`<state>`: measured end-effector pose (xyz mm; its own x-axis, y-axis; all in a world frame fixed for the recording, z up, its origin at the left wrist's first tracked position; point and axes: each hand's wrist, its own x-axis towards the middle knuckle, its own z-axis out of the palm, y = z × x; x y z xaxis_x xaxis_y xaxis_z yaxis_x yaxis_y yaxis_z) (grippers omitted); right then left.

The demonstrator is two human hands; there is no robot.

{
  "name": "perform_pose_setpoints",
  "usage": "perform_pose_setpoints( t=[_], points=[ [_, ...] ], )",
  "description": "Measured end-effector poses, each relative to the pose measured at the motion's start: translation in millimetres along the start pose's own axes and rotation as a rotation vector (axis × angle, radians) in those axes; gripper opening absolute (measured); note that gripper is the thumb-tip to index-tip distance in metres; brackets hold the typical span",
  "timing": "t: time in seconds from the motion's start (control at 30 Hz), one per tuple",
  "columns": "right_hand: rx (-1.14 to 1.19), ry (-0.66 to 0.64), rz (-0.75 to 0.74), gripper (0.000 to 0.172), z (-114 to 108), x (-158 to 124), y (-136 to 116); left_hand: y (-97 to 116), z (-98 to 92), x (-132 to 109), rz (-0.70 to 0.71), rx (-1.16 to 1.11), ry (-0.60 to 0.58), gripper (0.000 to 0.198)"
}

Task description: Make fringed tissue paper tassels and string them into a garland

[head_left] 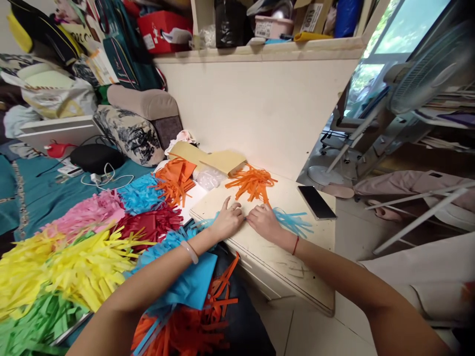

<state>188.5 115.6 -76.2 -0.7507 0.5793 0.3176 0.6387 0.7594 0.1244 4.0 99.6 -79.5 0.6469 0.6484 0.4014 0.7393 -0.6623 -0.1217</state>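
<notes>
My left hand and my right hand almost meet on the top of a small pale wooden cabinet. Their fingers are curled and pinch the middle of a blue tissue-paper tassel. Its cut strips fan out to the right of my right hand, and a little blue shows left of my left hand. The pinched part is hidden under the fingers. Just beyond my hands lies an orange tissue-paper tassel. Blue fringed paper and orange fringe rest over my lap.
Yellow, pink, dark red and green fringed paper is heaped on the bed at left. A phone lies at the cabinet top's right. Behind are a yellowish sheet and plastic bag. A fan stands right.
</notes>
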Motion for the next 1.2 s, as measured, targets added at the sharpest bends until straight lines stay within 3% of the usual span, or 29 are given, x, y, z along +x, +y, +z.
perform_pose_setpoints(
  t=[0.2, 0.4, 0.7, 0.83, 0.9, 1.0, 1.2],
  points=[
    [0.138, 0.036, 0.057, 0.022, 1.0, -21.8, 17.3, -2.8, 1.7, -17.3, -0.132, -0.141, 0.049, 0.020],
    [0.307, 0.088, 0.288, 0.019, 0.6, -30.6, 27.5, -11.0, -0.1, -28.4, -0.373, -0.378, 0.074, 0.012],
    [0.308, 0.000, 0.425, 0.010, -1.4, -17.6, 21.7, -16.9, 1.8, -18.7, -0.485, -0.334, 0.002, 0.017],
    [0.277, -0.032, 0.300, 0.013, -11.0, -14.8, 21.5, -14.2, -1.9, -11.2, -0.434, -0.298, -0.029, 0.011],
    [0.190, -0.045, 0.111, 0.018, -14.4, -12.2, 23.4, -10.6, -4.6, -9.2, -0.314, -0.262, -0.043, 0.024],
    [-0.005, -0.093, -0.164, 0.021, -15.6, -5.7, 28.1, -4.6, -6.8, -7.9, -0.083, -0.117, -0.050, 0.024],
    [-0.105, -0.154, -0.252, 0.029, -15.7, 8.2, 25.5, 3.9, -7.0, -0.8, 0.048, 0.057, -0.079, 0.023]
  ],
)
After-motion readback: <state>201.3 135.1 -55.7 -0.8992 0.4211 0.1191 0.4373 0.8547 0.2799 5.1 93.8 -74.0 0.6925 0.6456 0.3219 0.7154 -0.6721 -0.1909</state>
